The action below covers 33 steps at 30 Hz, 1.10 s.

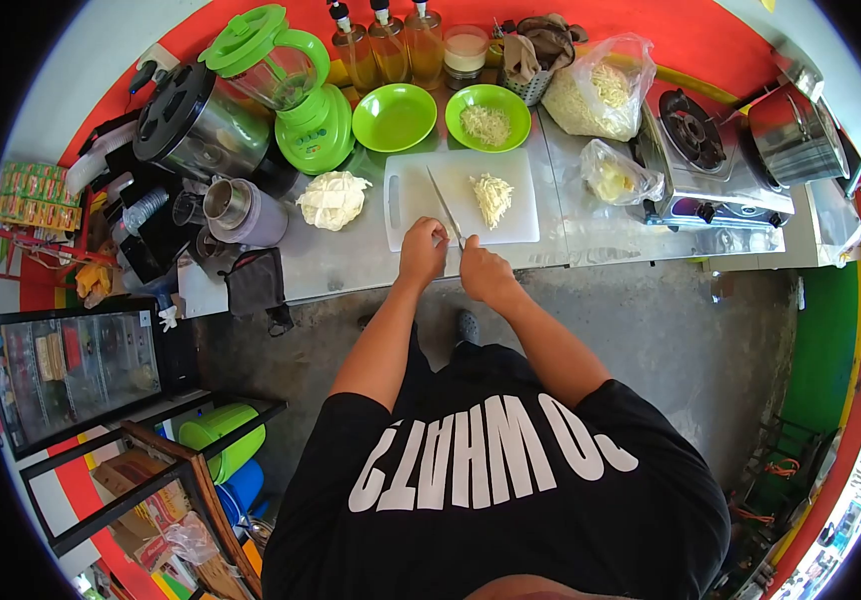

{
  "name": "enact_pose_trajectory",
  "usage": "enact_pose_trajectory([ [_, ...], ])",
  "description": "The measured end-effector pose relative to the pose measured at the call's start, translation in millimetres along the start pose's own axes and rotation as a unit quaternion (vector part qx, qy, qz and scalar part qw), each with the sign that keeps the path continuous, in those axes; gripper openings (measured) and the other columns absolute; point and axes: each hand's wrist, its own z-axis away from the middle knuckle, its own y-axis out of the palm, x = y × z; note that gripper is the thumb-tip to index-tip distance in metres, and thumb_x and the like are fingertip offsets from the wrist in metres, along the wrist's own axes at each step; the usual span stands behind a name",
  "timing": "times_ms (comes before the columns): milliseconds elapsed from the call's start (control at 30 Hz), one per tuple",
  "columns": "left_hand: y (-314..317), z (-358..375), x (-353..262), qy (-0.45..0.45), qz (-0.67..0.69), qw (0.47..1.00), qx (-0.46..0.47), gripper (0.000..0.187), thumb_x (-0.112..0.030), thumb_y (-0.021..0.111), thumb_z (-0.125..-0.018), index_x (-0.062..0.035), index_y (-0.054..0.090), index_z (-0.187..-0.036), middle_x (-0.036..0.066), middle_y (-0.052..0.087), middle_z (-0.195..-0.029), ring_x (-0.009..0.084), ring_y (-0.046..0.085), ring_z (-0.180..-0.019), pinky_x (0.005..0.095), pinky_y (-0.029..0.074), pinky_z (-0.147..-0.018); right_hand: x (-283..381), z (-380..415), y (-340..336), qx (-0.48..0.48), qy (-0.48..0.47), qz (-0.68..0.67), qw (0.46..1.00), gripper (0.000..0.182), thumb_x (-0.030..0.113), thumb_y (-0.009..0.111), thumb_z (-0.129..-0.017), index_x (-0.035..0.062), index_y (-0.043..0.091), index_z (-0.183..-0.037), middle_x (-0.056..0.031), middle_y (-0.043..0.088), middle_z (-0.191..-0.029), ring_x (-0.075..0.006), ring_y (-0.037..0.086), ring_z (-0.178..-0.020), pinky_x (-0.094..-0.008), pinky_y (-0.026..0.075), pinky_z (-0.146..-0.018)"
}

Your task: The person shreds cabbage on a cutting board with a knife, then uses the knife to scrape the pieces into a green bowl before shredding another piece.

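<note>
My right hand (486,270) is wrapped round the handle of a knife (442,196), whose long blade points up and left across the white cutting board (406,185). Close beside it, my left hand (424,250) has its fingers curled together at the board's near edge; whatever they may hold is hidden. A pile of pale shredded cabbage (492,201) lies on the board, right of the blade. Left of the board, apart from both hands, sits a cut piece of cabbage (334,200) on the metal counter.
Behind the board stand a green bowl (395,118) and another green bowl (515,136) with shreds in it. A green blender (313,125) is at back left. Bags of shreds (596,100) and a gas stove (691,150) are to the right.
</note>
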Motion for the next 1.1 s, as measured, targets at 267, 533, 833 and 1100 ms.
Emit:
enact_pose_trajectory([
  [267,-0.8,4.8,-7.0,-0.019,-0.031,0.999,-0.009,0.024,0.005,0.077,-0.076,-0.001,0.064,-0.096,0.012,0.065,-0.098,0.0285,0.068,-0.089,0.0376,0.054,-0.08,2.8,-7.9,7.5,-0.022,0.013,-0.024,0.999,0.04,0.005,0.055,-0.092,-0.0109,0.041,-0.125,-0.0311,0.071,-0.101,-0.0455,0.071,-0.098,-0.0511,0.058,-0.086],
  [533,-0.8,2.4,-6.9,-0.032,-0.026,0.999,-0.003,0.027,0.003,0.079,-0.075,-0.0007,0.065,-0.097,0.012,0.065,-0.099,0.0275,0.068,-0.089,0.0372,0.055,-0.08,4.0,2.0,9.2,0.011,0.014,-0.01,1.0,0.039,0.006,0.058,-0.092,-0.0095,0.042,-0.124,-0.0299,0.071,-0.102,-0.042,0.073,-0.098,-0.0488,0.058,-0.086],
  [833,-4.9,-1.7,-8.5,-0.045,-0.029,0.998,0.015,0.03,0.003,0.08,-0.074,-0.0003,0.065,-0.1,0.011,0.066,-0.1,0.0247,0.068,-0.089,0.0354,0.056,-0.082,2.9,-5.0,8.1,-0.035,0.017,-0.016,0.999,0.033,0.008,0.059,-0.093,-0.0051,0.044,-0.119,-0.0273,0.073,-0.099,-0.0394,0.074,-0.093,-0.0465,0.06,-0.08],
  [1100,-1.2,-2.8,2.9,-0.053,0.005,0.998,-0.011,0.029,0.002,0.079,-0.074,-0.003,0.068,-0.101,0.01,0.066,-0.099,0.0249,0.069,-0.086,0.0369,0.056,-0.079,14.0,-9.4,20.3,-0.067,0.009,-0.03,0.997,0.037,0.005,0.059,-0.089,-0.0079,0.043,-0.12,-0.026,0.073,-0.091,-0.0399,0.074,-0.088,-0.0474,0.06,-0.076],
])
